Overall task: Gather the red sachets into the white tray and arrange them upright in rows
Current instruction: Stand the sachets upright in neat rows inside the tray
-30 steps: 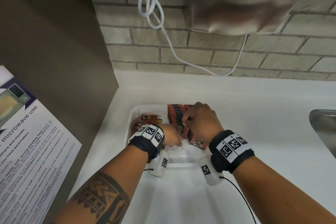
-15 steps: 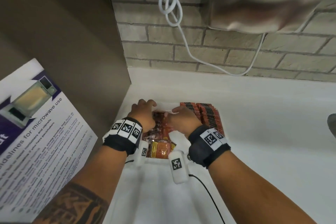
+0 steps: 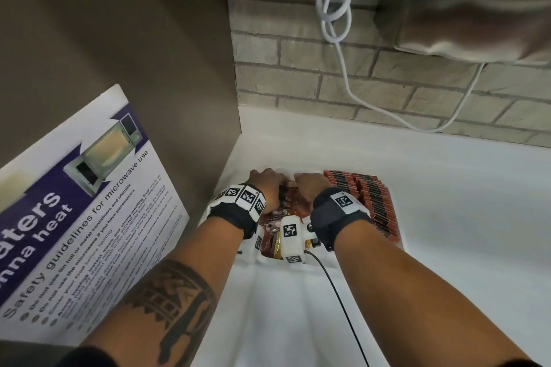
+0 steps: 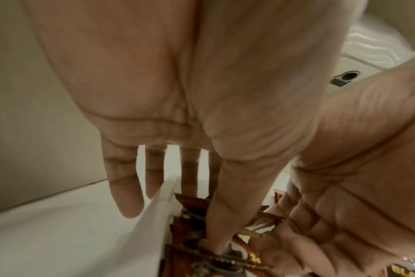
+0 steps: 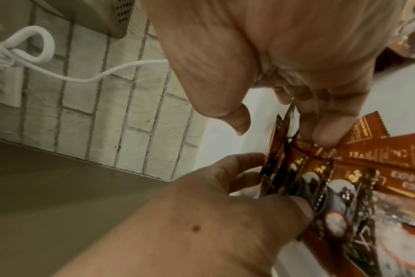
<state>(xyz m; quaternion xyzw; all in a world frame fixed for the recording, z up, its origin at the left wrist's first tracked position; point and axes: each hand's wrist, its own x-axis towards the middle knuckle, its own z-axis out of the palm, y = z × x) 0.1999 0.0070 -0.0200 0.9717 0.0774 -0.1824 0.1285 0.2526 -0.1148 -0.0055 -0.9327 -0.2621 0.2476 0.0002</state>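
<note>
Both hands are working inside the white tray [image 3: 398, 219] on a white counter [image 3: 462, 217], tucked into the corner beside a brown panel [image 3: 119, 39]. The right hand [image 3: 310, 188] is pinching the top edges of a small bunch of upright red sachets [image 5: 320, 180] between thumb [image 5: 228, 105] and fingertips [image 5: 325, 131], palm turned down and knuckles raised. The left hand [image 3: 268, 185] is reaching in beside it with fingers spread and pointing down; its thumb [image 4: 223, 215] is pressing against the bunch from the left while the little finger [image 4: 125, 191] is hanging outside the tray's left rim [image 4: 159, 215]. Whether the remaining left fingers are curling round any sachet cannot be told. Both forearms are extending straight forward from the bottom of the head view, wrists bent slightly downward, each wearing a black band with printed markers. Loose sachets [image 3: 269, 243] are lying jumbled in the tray's near left part, between the wrists. Along the right side, finished rows of sachets [image 3: 369, 197] are standing on edge. A brick wall [image 3: 387, 77], a looped white cable [image 3: 334, 3] and a steel dryer [image 3: 477, 9] are showing above; a microwave safety poster [image 3: 89, 217] is leaning at left.
</note>
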